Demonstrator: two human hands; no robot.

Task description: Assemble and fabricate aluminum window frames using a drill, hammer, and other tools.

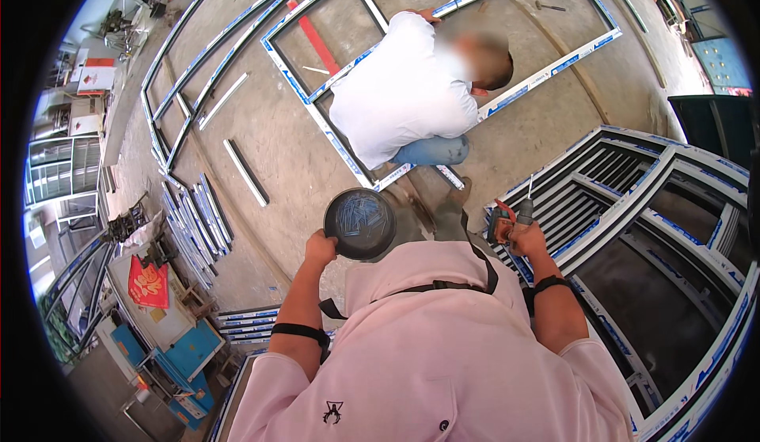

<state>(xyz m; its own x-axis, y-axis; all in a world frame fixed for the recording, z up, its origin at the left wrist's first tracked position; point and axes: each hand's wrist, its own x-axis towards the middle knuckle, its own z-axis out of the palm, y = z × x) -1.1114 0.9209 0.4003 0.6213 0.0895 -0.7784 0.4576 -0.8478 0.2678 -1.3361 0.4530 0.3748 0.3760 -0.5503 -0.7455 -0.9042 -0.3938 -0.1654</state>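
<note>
My left hand grips the rim of a round black pan. Many thin bluish screws or nails lie loose on its bottom; which of the two I cannot tell. In my right hand is a cordless drill, held by its grip with a thin bit pointing away from me. Part of its orange and black body shows left of the hand. Beyond the pan, a person in a white shirt crouches over a large metal frame on the floor; that person's hands are mostly hidden.
Stacked barred frames stand close on my right. More long frames lie at the far left, with a bundle of metal strips nearer. A red bar lies by the person. Machines and a blue cabinet line the left side.
</note>
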